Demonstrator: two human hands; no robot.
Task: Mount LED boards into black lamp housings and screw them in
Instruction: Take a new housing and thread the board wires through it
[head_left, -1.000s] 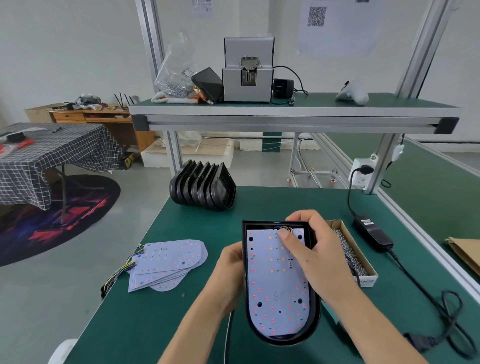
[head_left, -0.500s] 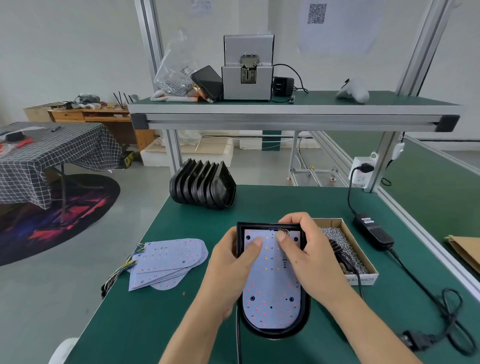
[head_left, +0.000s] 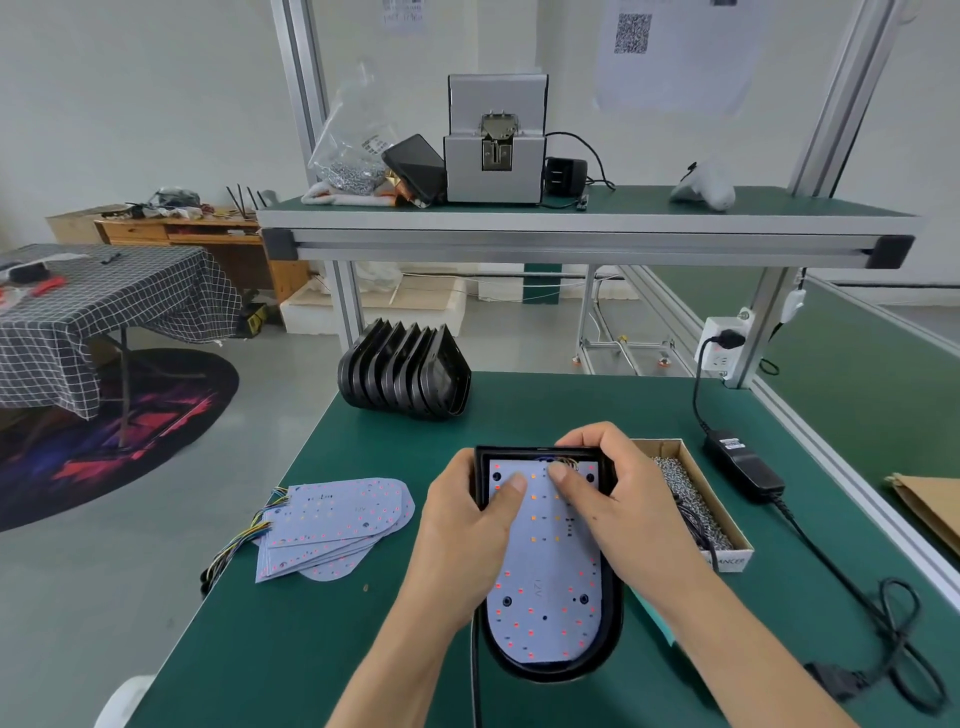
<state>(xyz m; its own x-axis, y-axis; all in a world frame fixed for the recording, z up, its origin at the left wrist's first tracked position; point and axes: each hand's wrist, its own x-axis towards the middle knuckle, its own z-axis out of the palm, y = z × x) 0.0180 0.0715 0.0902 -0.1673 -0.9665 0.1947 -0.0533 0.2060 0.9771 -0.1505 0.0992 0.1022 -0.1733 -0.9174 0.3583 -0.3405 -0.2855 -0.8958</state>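
A black lamp housing (head_left: 608, 649) lies flat on the green table in front of me, with a pale LED board (head_left: 545, 582) seated inside it. My left hand (head_left: 462, 540) grips the housing's left wall, thumb pressing on the board. My right hand (head_left: 623, 509) curls over the housing's top right corner, thumb pressing the board near its wires. A pile of loose LED boards (head_left: 332, 525) with coloured wires lies to the left. Several empty black housings (head_left: 405, 371) stand stacked at the table's far side.
An open cardboard box of screws (head_left: 691, 499) sits just right of my right hand. A black power adapter (head_left: 743, 465) and its cable (head_left: 893, 639) run along the right. The shelf above carries a grey screw feeder (head_left: 496, 140). The table's left edge (head_left: 249, 561) drops to the floor.
The housing was turned from tilted to straight and lowered flat onto the table. My left hand came up from under it to its left wall, thumb now on the board.
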